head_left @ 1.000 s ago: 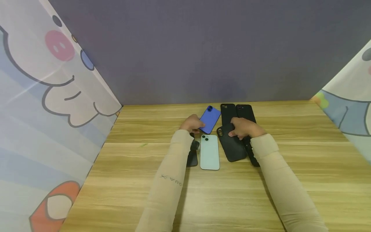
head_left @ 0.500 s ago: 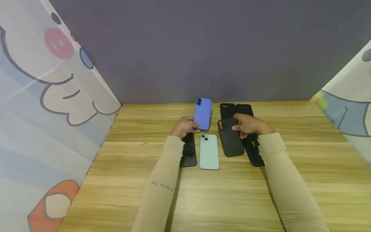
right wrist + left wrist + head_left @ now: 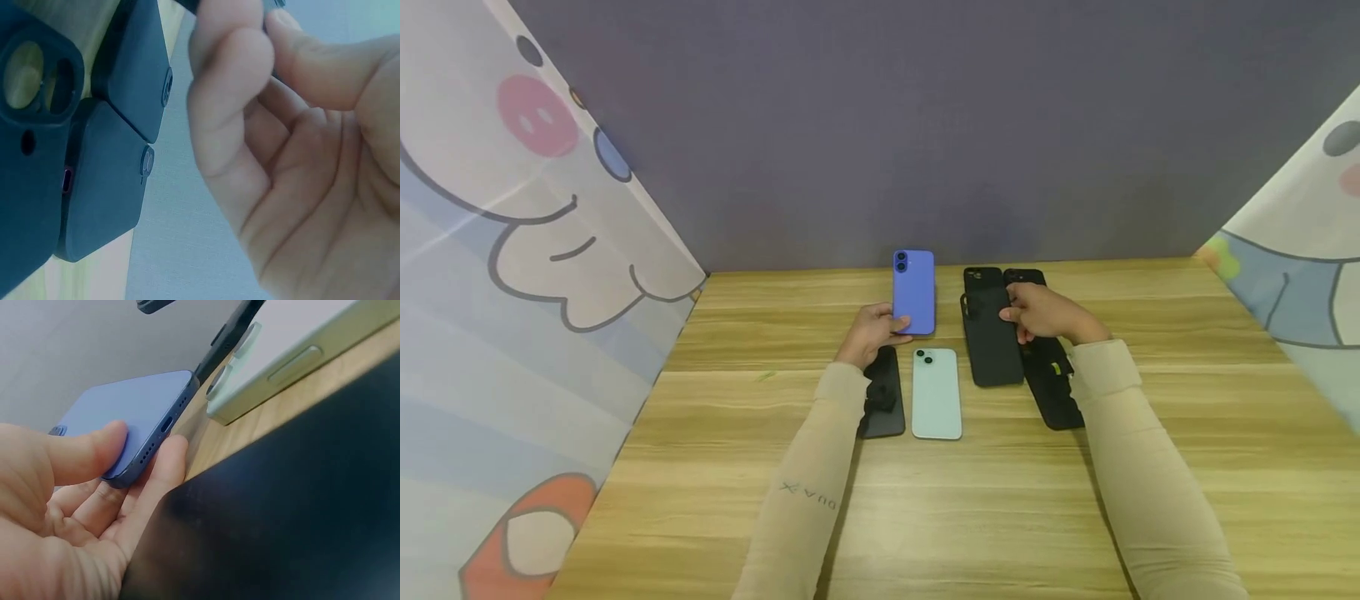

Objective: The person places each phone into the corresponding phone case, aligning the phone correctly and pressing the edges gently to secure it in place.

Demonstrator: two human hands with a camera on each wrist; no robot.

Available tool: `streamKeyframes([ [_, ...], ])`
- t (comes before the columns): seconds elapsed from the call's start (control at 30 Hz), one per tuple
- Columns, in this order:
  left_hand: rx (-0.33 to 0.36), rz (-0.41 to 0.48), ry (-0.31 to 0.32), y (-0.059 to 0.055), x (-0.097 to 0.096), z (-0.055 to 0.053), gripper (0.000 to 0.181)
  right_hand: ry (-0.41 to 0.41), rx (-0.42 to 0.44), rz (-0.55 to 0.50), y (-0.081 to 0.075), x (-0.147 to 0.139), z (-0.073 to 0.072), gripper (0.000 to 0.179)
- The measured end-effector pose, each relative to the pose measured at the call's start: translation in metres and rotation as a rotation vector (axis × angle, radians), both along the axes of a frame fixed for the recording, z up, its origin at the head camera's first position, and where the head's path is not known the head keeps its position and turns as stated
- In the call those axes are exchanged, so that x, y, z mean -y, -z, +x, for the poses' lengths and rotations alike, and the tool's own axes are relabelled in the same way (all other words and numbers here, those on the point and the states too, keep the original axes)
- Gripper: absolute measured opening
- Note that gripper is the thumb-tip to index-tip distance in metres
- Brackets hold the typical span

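Observation:
My left hand (image 3: 869, 333) pinches a blue phone (image 3: 914, 287) by its bottom end. The thumb lies on the phone's back, with fingers underneath, as the left wrist view shows. The phone is tilted up, twin cameras at the top. My right hand (image 3: 1041, 312) pinches the right edge of a black phone case (image 3: 996, 350) with a camera cutout; the case is raised over the black pieces behind it. In the right wrist view only a dark sliver of it shows past my fingers. A pale green phone (image 3: 937, 396) lies between my arms.
A black phone (image 3: 889, 383) lies partly under my left wrist. Two black case-like pieces, one at the back (image 3: 981, 277) and one beside it (image 3: 1024, 275), lie near the grey wall panel (image 3: 820, 167). Another black case (image 3: 1060, 408) lies by my right sleeve.
My left hand has lifted the blue phone off the table, tipped it upright and moved it left. My right hand has raised the black case, which has shifted toward the wall.

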State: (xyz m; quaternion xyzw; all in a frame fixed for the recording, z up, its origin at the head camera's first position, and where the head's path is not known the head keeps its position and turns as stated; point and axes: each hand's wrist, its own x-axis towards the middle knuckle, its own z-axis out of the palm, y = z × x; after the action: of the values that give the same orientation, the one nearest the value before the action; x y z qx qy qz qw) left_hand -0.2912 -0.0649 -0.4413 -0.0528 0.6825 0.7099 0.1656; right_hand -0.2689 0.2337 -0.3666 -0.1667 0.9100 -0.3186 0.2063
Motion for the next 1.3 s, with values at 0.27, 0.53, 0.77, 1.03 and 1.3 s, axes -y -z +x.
streamKeyframes([
  [0.27, -0.003, 0.019, -0.011, 0.000, 0.000, 0.001, 0.030, 0.031, -0.034, -0.039, 0.000, -0.001, -0.002, 0.063],
  [0.53, 0.015, 0.035, 0.002, 0.001, 0.001, 0.000, 0.032, 0.125, -0.110, -0.072, 0.001, 0.000, -0.002, 0.039],
  [0.77, 0.011, 0.037, 0.024, -0.001, 0.003, 0.001, 0.033, 0.178, -0.140, -0.119, -0.002, 0.004, -0.001, 0.055],
  [1.03, 0.003, 0.008, 0.047, -0.012, 0.000, 0.004, 0.033, 0.246, -0.180, -0.178, -0.002, 0.005, -0.004, 0.021],
  [1.3, -0.030, -0.010, 0.075, -0.026, -0.008, 0.011, 0.036, 0.284, -0.198, -0.311, -0.005, 0.005, -0.002, 0.021],
])
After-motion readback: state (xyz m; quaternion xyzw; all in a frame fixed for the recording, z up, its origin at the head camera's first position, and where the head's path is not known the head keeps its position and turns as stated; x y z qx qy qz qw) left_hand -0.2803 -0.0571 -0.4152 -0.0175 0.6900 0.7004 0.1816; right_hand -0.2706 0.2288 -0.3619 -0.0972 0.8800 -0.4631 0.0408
